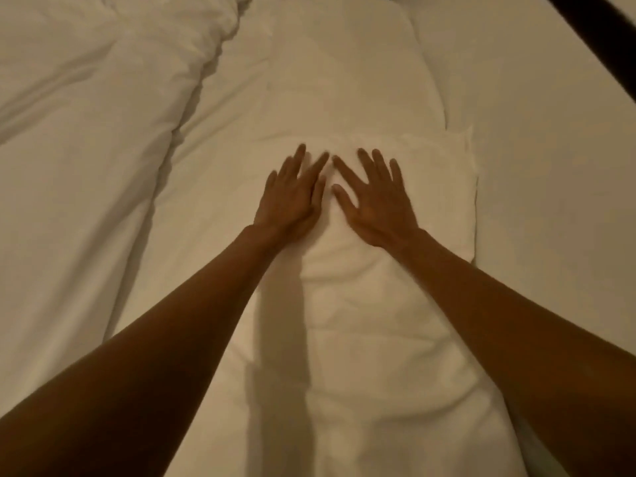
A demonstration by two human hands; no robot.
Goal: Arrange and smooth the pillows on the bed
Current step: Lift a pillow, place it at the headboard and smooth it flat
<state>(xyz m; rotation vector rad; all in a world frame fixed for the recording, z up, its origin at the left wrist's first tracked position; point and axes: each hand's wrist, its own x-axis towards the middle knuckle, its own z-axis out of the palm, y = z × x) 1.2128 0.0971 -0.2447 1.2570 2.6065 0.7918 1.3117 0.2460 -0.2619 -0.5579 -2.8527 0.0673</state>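
Pillows [361, 321] partly hidden under left hand [290, 201], right hand [375, 204], fingers spread flat

Centre: both hands, left hand [292, 197] and right hand [375, 201], lay flat with fingers spread on the near pillow [361, 339], index tips nearly touching; little room between them.
Ahead: far pillow [327, 80] ran on from the near one, top bare and open.
Left: rumpled duvet [75, 139] rose in folds, bulking against the pillows' edge.
Right: flat sheet [550, 166] lay open, free passage.
Top right: dark bar [599, 32] crossed the corner.
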